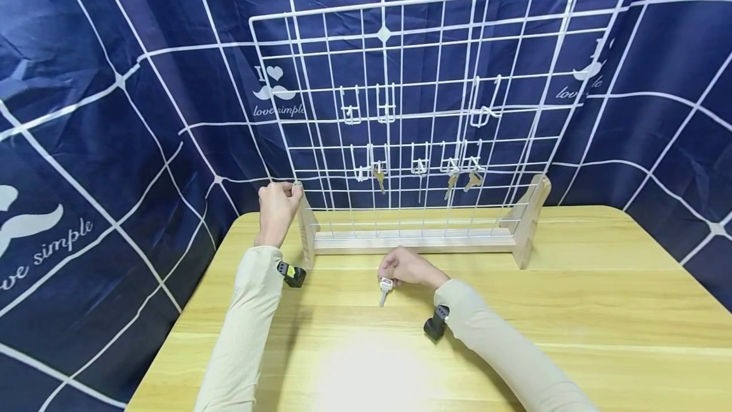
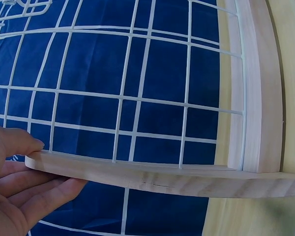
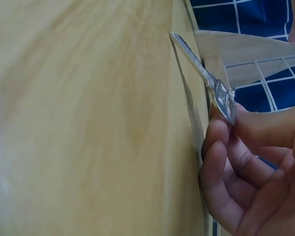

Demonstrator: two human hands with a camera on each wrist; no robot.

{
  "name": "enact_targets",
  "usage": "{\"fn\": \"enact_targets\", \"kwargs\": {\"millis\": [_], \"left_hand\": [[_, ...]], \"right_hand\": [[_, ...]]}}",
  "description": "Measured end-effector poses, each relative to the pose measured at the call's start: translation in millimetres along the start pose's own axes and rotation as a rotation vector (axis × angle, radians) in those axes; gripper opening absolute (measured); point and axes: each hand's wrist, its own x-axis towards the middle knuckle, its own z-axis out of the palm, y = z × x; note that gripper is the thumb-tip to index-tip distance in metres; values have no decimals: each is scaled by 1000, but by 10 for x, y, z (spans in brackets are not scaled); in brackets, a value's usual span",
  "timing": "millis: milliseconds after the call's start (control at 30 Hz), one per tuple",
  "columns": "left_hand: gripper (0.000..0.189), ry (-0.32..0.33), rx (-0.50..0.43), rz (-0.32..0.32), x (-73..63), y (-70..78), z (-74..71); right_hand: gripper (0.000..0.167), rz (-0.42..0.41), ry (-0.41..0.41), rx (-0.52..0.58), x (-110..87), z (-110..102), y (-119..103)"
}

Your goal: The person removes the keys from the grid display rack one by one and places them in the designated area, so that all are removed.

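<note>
My right hand [image 1: 408,267] pinches a silver key [image 1: 386,290] by its head between thumb and fingers, low over the table in front of the rack. In the right wrist view the key's blade [image 3: 191,55] points away from the fingers, its tip close to the wood. At the rack's left side, my left hand [image 1: 279,208] grips the top end of the wooden side support [image 1: 307,227]. The left wrist view shows the thumb [image 2: 19,140] on one face of that support [image 2: 137,175] and the fingers underneath.
A white wire grid [image 1: 423,81] stands in the wooden base [image 1: 414,245]. Several white hooks hang on it, some bearing keys such as a brass key [image 1: 380,178] and another [image 1: 473,180]. A blue patterned curtain [image 1: 171,81] surrounds the wooden table [image 1: 600,285].
</note>
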Motion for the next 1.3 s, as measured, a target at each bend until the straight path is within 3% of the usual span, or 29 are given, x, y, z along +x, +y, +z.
{"fn": "enact_targets", "kwargs": {"millis": [333,467,567,733,833,1033,1300], "left_hand": [[22,12,0,7,1,13,-1],[23,18,2,10,-2,5,8],[23,19,-1,11,-4,-7,17],[22,29,-2,18,-10,-13,17],[22,28,-5,19,-11,-7,13],[23,25,-1,12,-5,1,13],[23,15,3,-3,-4,-15,13]], "right_hand": [[11,56,104,12,8,53,-10],[12,47,166,-57,-22,109,-60],[14,-28,166,-165,-45,152,-110],[16,-188,79,-329,-73,210,-187],[13,-201,47,-354,-85,232,-204],[14,-106,89,-379,-118,251,-209],[35,72,153,-387,-208,306,-249]]}}
